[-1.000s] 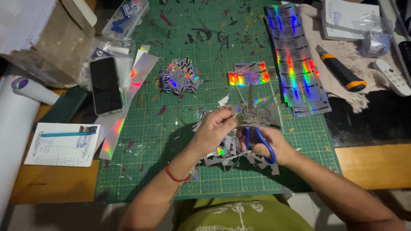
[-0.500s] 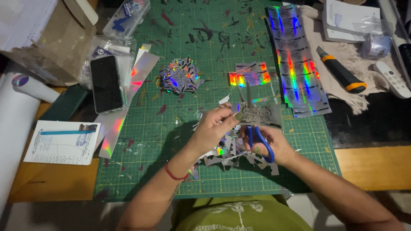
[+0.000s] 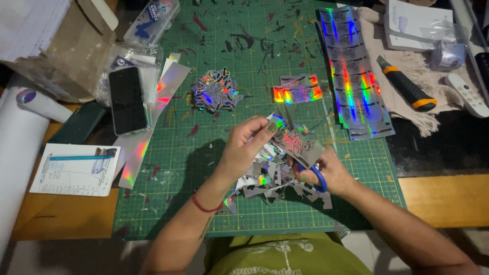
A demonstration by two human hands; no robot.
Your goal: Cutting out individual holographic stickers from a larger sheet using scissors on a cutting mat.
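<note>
Left hand (image 3: pixel 248 146) pinching a holographic sticker piece (image 3: pixel 299 143) near the cutting mat's (image 3: pixel 204 203) front edge, right hand (image 3: pixel 326 173) closed through blue scissors (image 3: pixel 311 172) cutting it, silver scraps (image 3: pixel 265 182) beneath, phone (image 3: pixel 127 100) toward the left edge

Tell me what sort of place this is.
Probably a home craft desk: a paint-flecked green cutting mat, stacks of holographic sheets, a utility knife, and hands cutting a silver piece with blue-handled scissors over a heap of offcuts.
</note>
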